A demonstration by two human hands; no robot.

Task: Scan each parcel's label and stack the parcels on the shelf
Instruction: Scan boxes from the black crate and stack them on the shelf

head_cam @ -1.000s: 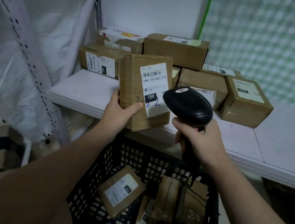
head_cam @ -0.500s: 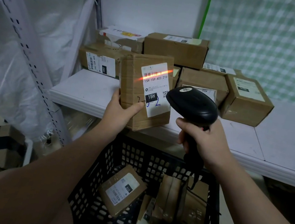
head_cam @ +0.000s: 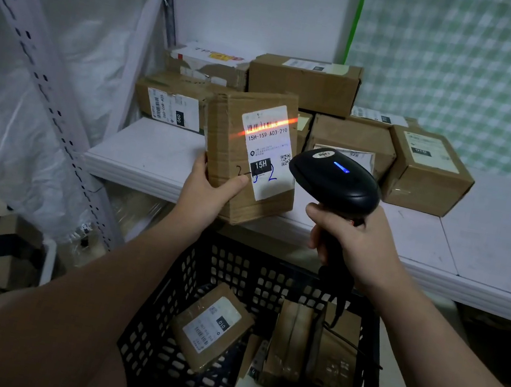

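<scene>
Brown cardboard parcel [head_cam: 230, 154] is held up just in front of the shelf [head_cam: 151, 154] edge, above the crate, with its label [head_cam: 268, 151] facing the camera. The left hand [head_cam: 210, 192] grips its lower left corner, thumb on the front face beside the handwritten marks. The right hand [head_cam: 351, 244] is wrapped round the handle of the black scanner [head_cam: 335, 180], whose head points at the label from just to its right. Against half a second ago, a blue light [head_cam: 341, 167] now glows on top of the scanner, which was dark then. The orange-red scan line [head_cam: 269, 126] lies across the barcode on the same slant as before; a second ago there was no line at all. Parcel, hands and scanner sit much where they did. Around them, boxes [head_cam: 301, 82] are stacked two high at the back of the white shelf against the wall, and a further box [head_cam: 429, 169] sits at the right with its label up. The held parcel hides part of that stack. Below, a black perforated crate [head_cam: 233, 271] holds more parcels, one tilted parcel [head_cam: 210, 325] showing a label marked 010. The scanner's cable [head_cam: 341, 305] hangs down into the crate. At left stand a perforated white upright [head_cam: 56, 96] and clear plastic sheeting [head_cam: 72, 24]. At right rear, a green checked covering [head_cam: 472, 78] is on the wall.
</scene>
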